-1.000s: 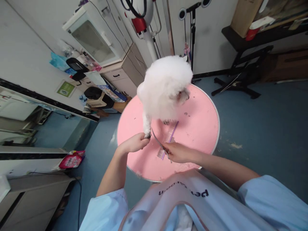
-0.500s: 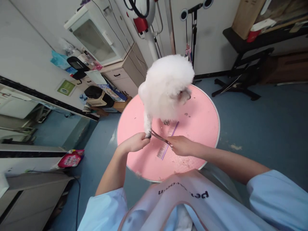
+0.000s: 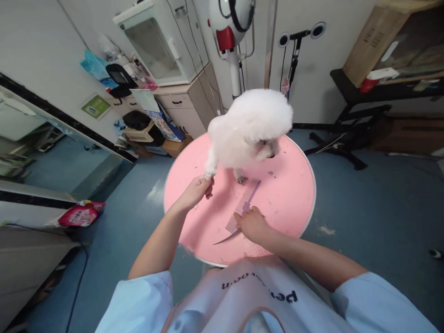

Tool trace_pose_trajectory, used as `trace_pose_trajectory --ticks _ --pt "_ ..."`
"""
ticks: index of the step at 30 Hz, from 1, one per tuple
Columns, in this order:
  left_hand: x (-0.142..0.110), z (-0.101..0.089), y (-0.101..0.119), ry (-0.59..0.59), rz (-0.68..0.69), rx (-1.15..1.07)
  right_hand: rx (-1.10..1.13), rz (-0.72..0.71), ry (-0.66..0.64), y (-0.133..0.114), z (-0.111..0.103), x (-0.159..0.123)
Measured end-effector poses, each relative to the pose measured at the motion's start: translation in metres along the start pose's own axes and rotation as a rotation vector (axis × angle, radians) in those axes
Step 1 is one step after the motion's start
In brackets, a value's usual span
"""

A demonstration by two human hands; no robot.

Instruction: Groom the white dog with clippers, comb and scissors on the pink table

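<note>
A fluffy white dog (image 3: 248, 129) is on a round pink grooming table (image 3: 291, 199), its head turned to the right. My left hand (image 3: 197, 190) is closed on the dog's raised front paw (image 3: 210, 172). The other front paw rests on the tabletop. Curved scissors (image 3: 228, 237) are in my right hand (image 3: 255, 225), their blades pointing left toward the near edge. The fingers of that hand are at a purple-backed metal comb (image 3: 244, 206) lying on the table. Whether they grip the comb I cannot tell.
Bits of cut hair lie on the tabletop. Behind the dog stands a dryer (image 3: 231, 32) on a pole, with a lamp stand (image 3: 294, 51) to its right. A white cabinet (image 3: 152, 44) and drawers (image 3: 180, 104) are at the back left, a black table (image 3: 350, 88) at the right.
The scissors have come away from the held paw, and their blades now point left near the table's front. My right hand has moved down to the comb. The dog's head has lifted.
</note>
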State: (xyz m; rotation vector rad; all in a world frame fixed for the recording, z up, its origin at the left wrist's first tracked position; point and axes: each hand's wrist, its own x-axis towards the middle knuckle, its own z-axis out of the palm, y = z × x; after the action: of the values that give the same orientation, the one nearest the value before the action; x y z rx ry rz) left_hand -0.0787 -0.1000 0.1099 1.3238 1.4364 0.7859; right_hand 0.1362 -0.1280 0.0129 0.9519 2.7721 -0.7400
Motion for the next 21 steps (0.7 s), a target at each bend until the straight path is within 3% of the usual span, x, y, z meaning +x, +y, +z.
trace_pose_trajectory --ticks 2,7,9,14,21 --pt "0.001 0.003 0.003 0.056 0.001 -0.066 -0.074 0.096 0.008 0.009 0.002 -0.017" --pt "0.011 0.011 0.006 0.119 0.016 -0.246 -0.197 0.595 0.059 0.031 -0.008 -0.058" --pt "0.014 0.015 0.006 0.114 0.045 -0.293 -0.189 0.708 0.037 0.034 -0.012 -0.065" --pt "0.014 0.018 0.004 0.141 0.099 -0.306 -0.127 0.922 0.098 0.033 -0.017 -0.070" --pt "0.015 0.009 0.003 0.209 0.158 -0.361 -0.035 1.015 0.156 0.042 -0.013 -0.082"
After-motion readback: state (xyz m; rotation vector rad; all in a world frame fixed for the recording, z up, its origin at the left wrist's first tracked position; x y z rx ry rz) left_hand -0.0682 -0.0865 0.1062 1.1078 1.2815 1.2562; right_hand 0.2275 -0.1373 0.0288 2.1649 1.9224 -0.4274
